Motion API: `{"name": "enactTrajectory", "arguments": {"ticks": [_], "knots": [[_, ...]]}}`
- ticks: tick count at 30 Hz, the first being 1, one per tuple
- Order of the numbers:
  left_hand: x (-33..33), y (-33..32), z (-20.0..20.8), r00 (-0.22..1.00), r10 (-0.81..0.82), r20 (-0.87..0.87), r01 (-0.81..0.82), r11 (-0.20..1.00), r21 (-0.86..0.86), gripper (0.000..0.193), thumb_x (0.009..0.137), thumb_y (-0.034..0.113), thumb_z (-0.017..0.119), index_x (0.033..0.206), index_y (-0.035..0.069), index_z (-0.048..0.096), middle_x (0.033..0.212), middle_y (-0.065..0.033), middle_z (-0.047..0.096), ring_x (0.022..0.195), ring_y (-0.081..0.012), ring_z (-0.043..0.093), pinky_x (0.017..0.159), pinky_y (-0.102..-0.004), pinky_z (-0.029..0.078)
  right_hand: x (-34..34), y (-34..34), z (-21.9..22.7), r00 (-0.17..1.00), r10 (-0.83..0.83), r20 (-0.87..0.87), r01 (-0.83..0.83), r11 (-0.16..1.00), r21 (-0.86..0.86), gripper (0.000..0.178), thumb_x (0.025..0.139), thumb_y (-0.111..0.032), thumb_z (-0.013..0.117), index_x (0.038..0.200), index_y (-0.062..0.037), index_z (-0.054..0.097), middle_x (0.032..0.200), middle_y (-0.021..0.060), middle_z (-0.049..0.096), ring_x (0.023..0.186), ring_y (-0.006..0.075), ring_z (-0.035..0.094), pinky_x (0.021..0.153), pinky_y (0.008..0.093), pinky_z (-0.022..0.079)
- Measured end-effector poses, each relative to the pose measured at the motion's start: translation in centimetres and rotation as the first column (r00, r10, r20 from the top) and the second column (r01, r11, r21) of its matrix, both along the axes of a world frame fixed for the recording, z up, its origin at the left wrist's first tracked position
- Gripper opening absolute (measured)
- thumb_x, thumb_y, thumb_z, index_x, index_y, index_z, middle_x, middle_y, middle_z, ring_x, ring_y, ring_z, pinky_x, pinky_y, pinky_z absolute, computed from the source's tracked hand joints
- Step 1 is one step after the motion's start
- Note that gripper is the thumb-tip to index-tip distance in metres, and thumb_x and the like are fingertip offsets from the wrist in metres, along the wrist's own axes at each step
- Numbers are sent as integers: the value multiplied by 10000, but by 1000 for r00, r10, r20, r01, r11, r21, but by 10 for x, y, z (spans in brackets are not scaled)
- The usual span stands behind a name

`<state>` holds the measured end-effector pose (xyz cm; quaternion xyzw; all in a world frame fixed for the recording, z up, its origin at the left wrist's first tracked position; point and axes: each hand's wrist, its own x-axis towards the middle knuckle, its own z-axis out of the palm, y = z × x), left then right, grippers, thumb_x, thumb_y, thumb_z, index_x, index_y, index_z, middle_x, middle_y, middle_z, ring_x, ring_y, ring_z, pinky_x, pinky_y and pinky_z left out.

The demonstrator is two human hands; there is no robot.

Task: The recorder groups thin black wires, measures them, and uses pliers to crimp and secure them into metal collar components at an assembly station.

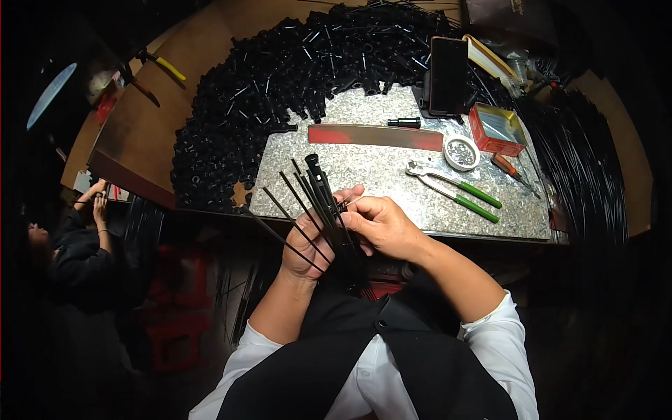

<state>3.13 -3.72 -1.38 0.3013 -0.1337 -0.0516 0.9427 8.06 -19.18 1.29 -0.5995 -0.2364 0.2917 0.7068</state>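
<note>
Several thin black rods (pixel 308 210) fan upward from the left hand (pixel 311 245), whose fingers are clenched around the bundle just in front of the speckled grey stone worktop (pixel 392 175). Right hand (pixel 381 224) pinches one rod between its fingertips, touching the left fingers; beyond them lie green-handled pliers (pixel 455 190) and a heap of small black plastic caps (pixel 294 70).

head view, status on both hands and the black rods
Left hand gripping bundle of thin black rods, fanned upward. Right hand pinching at the bundle. Green-handled pliers lie apart on the speckled slab, nothing blocking.
</note>
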Motion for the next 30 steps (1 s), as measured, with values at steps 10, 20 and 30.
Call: {"name": "enactTrajectory", "arguments": {"ticks": [10, 20, 30], "knots": [[-1, 5, -3, 1000, 1, -12, -1, 1000, 27, 391, 918, 193, 533, 1240, -26, 509, 1402, -220, 365, 1251, -325, 439, 870, -472, 526, 6, 1, -1, 993, 114, 9, -114, 993, 13, 243, 939, -226, 554, 792, -33, 565, 597, -6, 509, 459, 60, 473, 431, 205, 366], [-3, 5, -11, 993, 5, -116, -7, 1000, -12, 482, 877, 253, 611, 1256, -24, 500, 1417, -219, 351, 1374, -344, 234, 1093, -474, 292, 7, -2, -10, 981, 192, -36, -189, 978, 89, 163, 942, -175, 546, 858, -38, 520, 650, -10, 502, 489, 50, 464, 447, 202, 364], [2, 13, -4, 989, 143, -49, -141, 989, 34, 437, 884, 245, 607, 1218, -21, 515, 1366, -167, 413, 1347, -350, 288, 1094, -471, 292, 1, 11, -12, 972, 38, 231, -61, 994, 93, 223, 904, -190, 596, 775, -35, 503, 598, -24, 434, 531, 52, 396, 477, 234, 337]]}}
